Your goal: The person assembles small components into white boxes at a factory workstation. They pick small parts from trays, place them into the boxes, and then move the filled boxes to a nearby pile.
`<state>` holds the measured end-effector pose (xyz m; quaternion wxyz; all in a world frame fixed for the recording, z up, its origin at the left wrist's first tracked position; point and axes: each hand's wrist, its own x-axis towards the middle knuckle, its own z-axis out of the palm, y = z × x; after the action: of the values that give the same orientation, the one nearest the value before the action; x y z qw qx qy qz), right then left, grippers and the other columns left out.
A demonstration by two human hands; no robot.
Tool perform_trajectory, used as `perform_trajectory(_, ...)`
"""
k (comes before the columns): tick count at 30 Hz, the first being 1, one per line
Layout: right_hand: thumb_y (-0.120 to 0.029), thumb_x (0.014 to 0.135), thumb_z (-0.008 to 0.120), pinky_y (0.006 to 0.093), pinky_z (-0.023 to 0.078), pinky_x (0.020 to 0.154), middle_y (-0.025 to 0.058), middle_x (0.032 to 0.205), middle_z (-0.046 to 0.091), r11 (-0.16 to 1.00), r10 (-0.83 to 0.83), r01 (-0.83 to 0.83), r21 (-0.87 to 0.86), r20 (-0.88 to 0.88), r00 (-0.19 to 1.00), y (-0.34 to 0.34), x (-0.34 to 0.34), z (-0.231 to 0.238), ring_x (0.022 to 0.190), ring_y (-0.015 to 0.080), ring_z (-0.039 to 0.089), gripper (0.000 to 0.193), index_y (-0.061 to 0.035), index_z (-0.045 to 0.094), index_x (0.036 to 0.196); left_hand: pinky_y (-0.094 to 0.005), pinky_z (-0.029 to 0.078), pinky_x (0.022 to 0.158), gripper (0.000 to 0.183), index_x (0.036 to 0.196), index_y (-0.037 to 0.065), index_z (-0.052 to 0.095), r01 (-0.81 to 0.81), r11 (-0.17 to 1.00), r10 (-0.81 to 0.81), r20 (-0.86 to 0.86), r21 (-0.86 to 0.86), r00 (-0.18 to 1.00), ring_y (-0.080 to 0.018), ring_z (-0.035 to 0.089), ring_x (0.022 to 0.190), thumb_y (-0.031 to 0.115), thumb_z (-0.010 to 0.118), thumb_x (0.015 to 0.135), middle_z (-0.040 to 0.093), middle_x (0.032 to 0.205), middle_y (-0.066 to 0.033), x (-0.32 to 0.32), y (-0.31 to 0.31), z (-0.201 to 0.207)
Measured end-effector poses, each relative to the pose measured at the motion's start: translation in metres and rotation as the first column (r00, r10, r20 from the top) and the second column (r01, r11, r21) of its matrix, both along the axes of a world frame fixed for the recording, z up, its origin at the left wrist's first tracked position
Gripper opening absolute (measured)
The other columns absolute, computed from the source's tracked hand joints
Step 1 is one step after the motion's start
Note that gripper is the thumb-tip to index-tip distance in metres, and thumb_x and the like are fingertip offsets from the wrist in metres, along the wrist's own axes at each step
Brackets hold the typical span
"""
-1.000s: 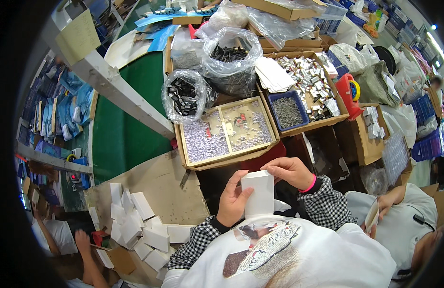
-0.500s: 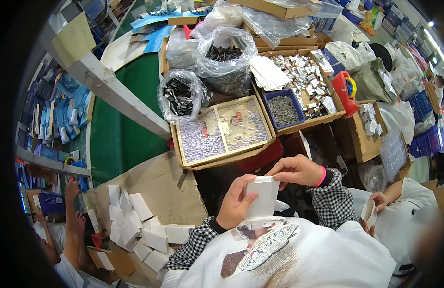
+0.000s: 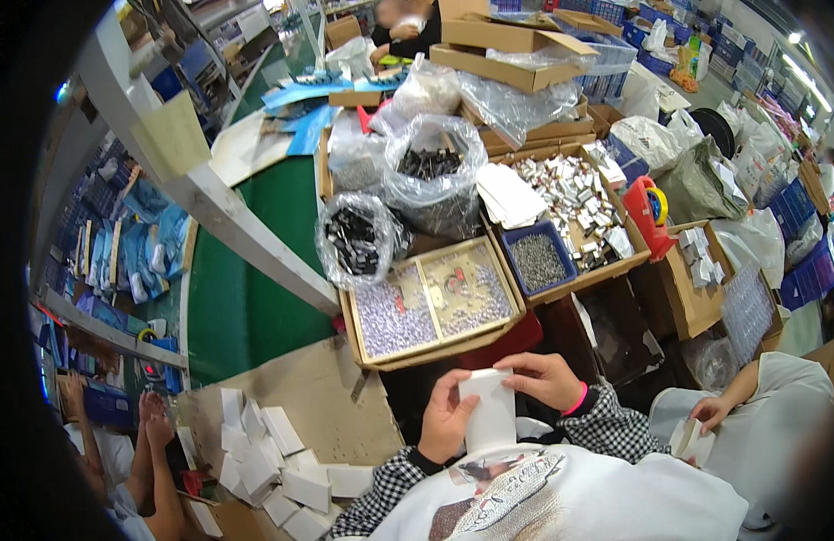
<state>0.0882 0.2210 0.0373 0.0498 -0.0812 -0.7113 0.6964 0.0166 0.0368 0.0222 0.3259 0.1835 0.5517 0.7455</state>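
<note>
In front of my chest I have a small white box (image 3: pixel 491 417) held upright between both hands. My left hand (image 3: pixel 444 422) grips its left side, the thumb lying on the near face. The fingers of my right hand (image 3: pixel 545 383) are pinched at its top right edge. Farther off, a two-part wooden tray (image 3: pixel 434 305) holds many tiny pale purple pieces. Left of my left arm lies a loose pile of white boxes (image 3: pixel 281 455) on a sheet of brown cardboard (image 3: pixel 331 388).
Behind the tray stand clear bags of black parts (image 3: pixel 351 243), (image 3: pixel 430 167). To their right are a blue bin (image 3: pixel 536 260) of small metal pieces and a carton (image 3: pixel 647 243) of silvery parts. A slanting post (image 3: pixel 245 212) crosses the left. Co-workers' hands (image 3: pixel 710 413) show at both sides.
The view has tilted, so the bench, the tray and my hands appear lower. Both hands still hold the white box, my right fingers remaining at its top edge.
</note>
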Motion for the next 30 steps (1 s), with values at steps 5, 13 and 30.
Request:
perform_trajectory(5, -0.011, 0.084, 0.063, 0.0214, 0.049, 0.071, 0.0060, 0.089, 0.066, 1.000, -0.012, 0.012, -0.010, 0.078, 0.997, -0.004, 0.001, -0.005, 0.080, 0.0081, 0.060, 0.020, -0.0003, 0.065, 0.101, -0.0244, 0.044, 0.080, 0.031, 0.119, 0.008, 0.041, -0.010, 1.000, 0.010, -0.024, -0.018, 1.000, -0.0105, 0.051, 0.092, 0.005, 0.052, 0.090, 0.052, 0.101, -0.0042, 0.000, -0.001, -0.003)
perform_trajectory(13, -0.012, 0.085, 0.062, 0.0222, 0.050, 0.073, 0.0061, 0.091, 0.065, 0.987, -0.046, 0.051, -0.154, 0.040, 0.998, -0.018, -0.010, 0.001, 0.082, 0.0089, 0.061, 0.028, -0.0011, 0.059, 0.110, -0.0228, 0.045, 0.073, 0.030, 0.117, 0.010, 0.042, -0.047, 0.998, 0.050, -0.083, 0.037, 0.995, -0.0090, 0.052, 0.086, 0.007, 0.054, 0.090, 0.054, 0.098, -0.0038, -0.013, -0.004, 0.006)
perform_trajectory(30, -0.027, 0.086, 0.056, 0.0206, 0.031, 0.033, -0.0006, 0.060, 0.049, -0.099, -0.991, 0.886, -0.454, 0.127, -0.046, 0.241, -0.001, -0.118, 0.041, 0.0066, 0.040, 0.022, -0.0059, 0.057, 0.082, -0.0346, 0.041, 0.086, 0.025, 0.114, -0.004, 0.047, -0.078, 0.944, 0.042, -0.117, -0.321, 0.992, -0.0257, 0.050, 0.098, 0.007, 0.044, 0.091, 0.051, 0.109, -0.0178, -0.014, 0.015, 0.028)
